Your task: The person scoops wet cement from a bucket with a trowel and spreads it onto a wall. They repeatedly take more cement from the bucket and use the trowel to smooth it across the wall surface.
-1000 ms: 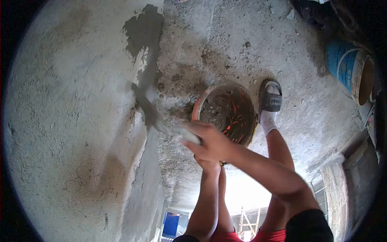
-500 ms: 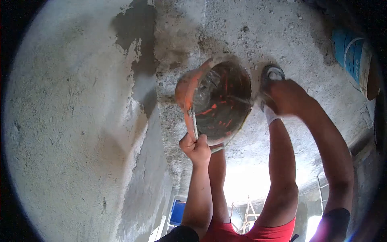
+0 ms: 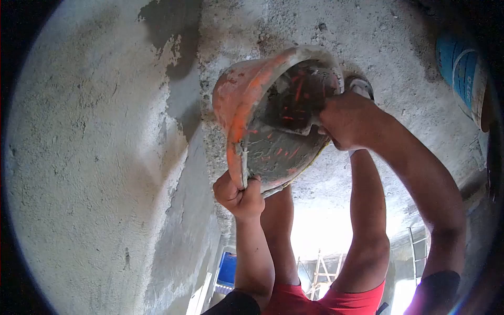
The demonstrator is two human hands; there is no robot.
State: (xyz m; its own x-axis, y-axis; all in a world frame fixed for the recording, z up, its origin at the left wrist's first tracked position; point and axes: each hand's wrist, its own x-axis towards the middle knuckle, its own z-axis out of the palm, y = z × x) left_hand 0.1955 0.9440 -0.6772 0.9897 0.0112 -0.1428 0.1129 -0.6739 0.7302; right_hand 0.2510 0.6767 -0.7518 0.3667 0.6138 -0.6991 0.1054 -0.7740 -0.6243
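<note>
A tilted orange bucket (image 3: 239,100), smeared inside with grey mortar, hangs over the rough floor with its mouth towards me. My left hand (image 3: 239,197) is closed round the lower left rim. At the right side of the mouth is my right hand (image 3: 349,119), its fingers closed on a trowel (image 3: 296,107). The trowel's blade lies inside the bucket, partly coated with mortar and hard to tell from the wall behind it.
A rough plastered wall (image 3: 100,157) rises on the left, with a darker damp patch. A blue and white bucket (image 3: 464,79) lies at the upper right. My legs stand below. Ladders (image 3: 418,254) and a blue crate (image 3: 227,270) show at the bottom.
The bucket has tilted further and shifted slightly left and up with my left hand. My right hand has moved left to the bucket's mouth, bringing the trowel inside.
</note>
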